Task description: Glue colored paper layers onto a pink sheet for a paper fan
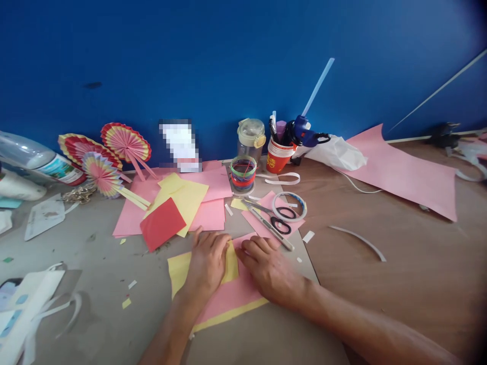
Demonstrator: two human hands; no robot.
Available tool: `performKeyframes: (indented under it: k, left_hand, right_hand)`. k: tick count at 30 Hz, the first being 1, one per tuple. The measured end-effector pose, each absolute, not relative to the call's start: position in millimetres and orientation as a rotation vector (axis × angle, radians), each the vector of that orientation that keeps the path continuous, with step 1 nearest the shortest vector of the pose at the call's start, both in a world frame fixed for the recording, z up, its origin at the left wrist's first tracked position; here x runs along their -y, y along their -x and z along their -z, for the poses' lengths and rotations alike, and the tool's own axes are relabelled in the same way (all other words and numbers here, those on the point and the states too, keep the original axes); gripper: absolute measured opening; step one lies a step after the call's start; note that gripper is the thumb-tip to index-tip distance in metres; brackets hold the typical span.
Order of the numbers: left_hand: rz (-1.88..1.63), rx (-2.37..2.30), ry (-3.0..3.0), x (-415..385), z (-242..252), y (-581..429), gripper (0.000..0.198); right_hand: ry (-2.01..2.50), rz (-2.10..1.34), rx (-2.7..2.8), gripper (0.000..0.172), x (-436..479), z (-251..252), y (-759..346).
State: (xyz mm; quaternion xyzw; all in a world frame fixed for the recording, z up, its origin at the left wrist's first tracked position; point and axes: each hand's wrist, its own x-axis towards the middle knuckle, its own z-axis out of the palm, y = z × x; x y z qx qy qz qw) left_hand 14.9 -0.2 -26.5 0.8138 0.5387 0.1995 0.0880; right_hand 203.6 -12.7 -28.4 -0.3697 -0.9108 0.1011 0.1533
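My bare left hand point(205, 258) rests on the left part of the work, fingers bent, and my bare right hand point(266, 266) rests on its right part, fingers curled; I cannot tell whether either pinches an edge, as the fingertips are hidden. The work, a pink paper sheet point(230, 300) over a yellow paper sheet point(178, 267), lies beneath both hands on the grey tabletop point(110, 299). I judge the step in hand to be aligning or folding the far edge; the next move calls for even pressure and square edges. Just beyond lie a slim metallic cutter point(279, 237), scissors with black ring handles point(261, 206) and a white-and-blue tape roll point(304, 207). Farther left is a red paper square point(163, 224); behind it stand pleated red-and-pink paper fans point(126, 143).
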Motion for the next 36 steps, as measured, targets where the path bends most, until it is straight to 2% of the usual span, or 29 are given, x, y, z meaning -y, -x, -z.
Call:
performKeyframes:
  k: [6, 10, 11, 14, 16, 19, 21, 27, 36]
  left_hand:
    - [-0.646, -1.694, -2.507, 1.3, 23.1, -19.5, 0.024]
    - [-0.547, -1.712, -2.533, 15.4, 12.4, -24.2, 0.013]
    - [-0.465, -1.719, -2.533, 20.0, 10.3, -25.1, 0.017]
    - [-0.334, -1.736, -2.546, 31.1, 8.7, -26.3, 0.045]
    - [-0.324, -1.738, -2.553, 33.7, 10.3, -25.8, 0.048]
    - [-0.393, -1.745, -2.551, 31.3, 12.2, -24.8, 0.028]
    - [-0.477, -1.722, -2.542, 28.7, 12.0, -24.3, 0.012]
    - [-0.768, -1.680, -2.386, 29.7, 9.4, -21.3, 0.012]
    - [-0.752, -1.755, -1.906, 30.0, 6.5, -16.3, 0.012]
  right_hand:
    - [1.117, -0.327, 2.555, 0.035, 13.5, 36.4, -200.3]
    - [1.152, -0.433, 2.522, 0.031, 12.3, 36.9, -200.9]
    - [1.164, -0.456, 2.517, 0.030, 11.7, 36.4, -201.1]
    - [1.197, -0.527, 2.507, 0.032, 10.1, 34.3, -201.5]
    - [1.205, -0.543, 2.503, 0.034, 9.5, 33.5, -201.6]
    - [1.203, -0.506, 2.496, 0.030, 9.4, 34.0, -201.5]
    - [1.205, -0.491, 2.489, 0.034, 9.7, 34.5, -201.7]
    - [1.217, -0.549, 2.539, 0.051, 9.2, 32.0, -202.4]
    - [1.222, -0.549, 2.552, 0.053, 6.6, 29.6, -200.7]
